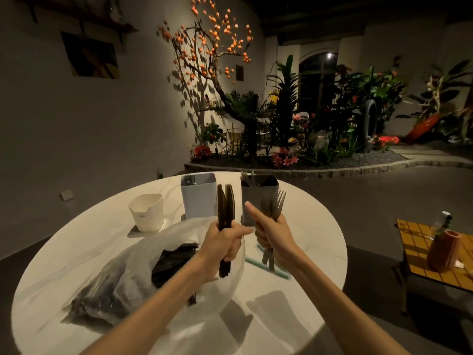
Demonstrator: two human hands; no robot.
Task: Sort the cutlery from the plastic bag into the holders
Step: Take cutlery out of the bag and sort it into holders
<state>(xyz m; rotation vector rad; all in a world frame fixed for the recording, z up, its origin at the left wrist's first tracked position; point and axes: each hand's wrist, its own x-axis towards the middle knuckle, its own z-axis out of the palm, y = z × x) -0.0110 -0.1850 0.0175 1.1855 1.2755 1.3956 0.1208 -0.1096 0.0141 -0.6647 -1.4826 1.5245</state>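
My left hand (225, 240) grips a bunch of dark plastic knives (225, 203), blades pointing up. My right hand (270, 233) grips a bunch of dark forks (276, 204), tines up, with its thumb raised. Both hands hover above the round white table (294, 303), close together. The clear plastic bag (122, 283) lies at the left under my left arm, with dark cutlery inside. Three holders stand at the far side: a white one (147, 212), a light blue one (198, 198) with forks in it, and a grey one (256, 193) holding several pieces.
A pale green straw-like stick (266, 267) lies on the table under my right hand. At the right a low yellow-tiled table (419, 252) carries an orange vase (442, 251) and a bottle. A planted bed with a tree stands behind the table.
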